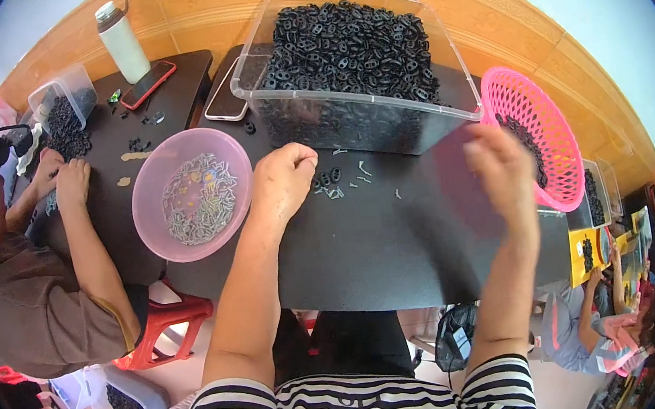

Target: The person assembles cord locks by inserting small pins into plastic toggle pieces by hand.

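Note:
My left hand (pixel 284 181) is over the table with its fingers curled together in a pinch; what they hold, if anything, is hidden. Just right of its fingertips lie several small black two-holed plastic pieces (pixel 328 178) and a few thin silvery screw-like pieces (pixel 364 170). My right hand (pixel 506 172) is raised at the left side of the pink mesh basket (pixel 540 120), and motion smears its fingers. More black pieces (pixel 519 134) lie inside that basket. Left of my left forearm, a pink bowl (pixel 149 184) holds many silvery pieces (pixel 202 206).
A large clear bin (pixel 422 113) full of black pieces stands at the table's back. Left of it are a phone (pixel 224 95), a red-edged phone (pixel 148 85) and a white bottle (pixel 124 46). At the left table, a person (pixel 47 293) handles small parts. Another person (pixel 587 320) sits far right.

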Tool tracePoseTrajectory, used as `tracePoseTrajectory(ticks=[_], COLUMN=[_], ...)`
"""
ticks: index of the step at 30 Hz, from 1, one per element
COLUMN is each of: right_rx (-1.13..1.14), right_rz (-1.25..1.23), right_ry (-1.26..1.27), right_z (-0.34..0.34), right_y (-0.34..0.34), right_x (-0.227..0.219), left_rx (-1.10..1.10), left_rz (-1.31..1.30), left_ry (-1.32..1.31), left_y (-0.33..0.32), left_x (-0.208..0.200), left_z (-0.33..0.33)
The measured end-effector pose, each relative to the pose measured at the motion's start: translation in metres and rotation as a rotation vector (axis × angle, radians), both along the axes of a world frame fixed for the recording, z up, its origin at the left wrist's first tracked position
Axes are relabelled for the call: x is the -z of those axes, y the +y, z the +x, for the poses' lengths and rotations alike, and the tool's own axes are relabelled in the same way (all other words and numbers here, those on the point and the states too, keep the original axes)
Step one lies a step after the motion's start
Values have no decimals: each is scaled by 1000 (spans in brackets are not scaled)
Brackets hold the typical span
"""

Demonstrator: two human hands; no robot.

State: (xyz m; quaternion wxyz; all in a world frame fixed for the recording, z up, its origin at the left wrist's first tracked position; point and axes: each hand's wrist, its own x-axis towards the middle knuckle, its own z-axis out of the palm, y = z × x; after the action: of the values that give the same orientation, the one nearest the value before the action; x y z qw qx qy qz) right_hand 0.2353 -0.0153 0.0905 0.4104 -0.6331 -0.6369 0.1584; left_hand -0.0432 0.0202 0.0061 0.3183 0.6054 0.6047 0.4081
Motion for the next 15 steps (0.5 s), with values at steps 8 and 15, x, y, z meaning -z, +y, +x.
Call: tracePoseTrajectory(ticks=[8,15], right_rx=[-345,-340], right_rz=[-82,-148], right_ry=[-128,-120], right_z=[-51,-45], right_y=[20,26], right_x=[69,70], left_rx=[-31,128], left_rz=[234,217], left_ry=[259,326], left_y=[-3,-1], left_x=[3,11], left_z=[6,6])
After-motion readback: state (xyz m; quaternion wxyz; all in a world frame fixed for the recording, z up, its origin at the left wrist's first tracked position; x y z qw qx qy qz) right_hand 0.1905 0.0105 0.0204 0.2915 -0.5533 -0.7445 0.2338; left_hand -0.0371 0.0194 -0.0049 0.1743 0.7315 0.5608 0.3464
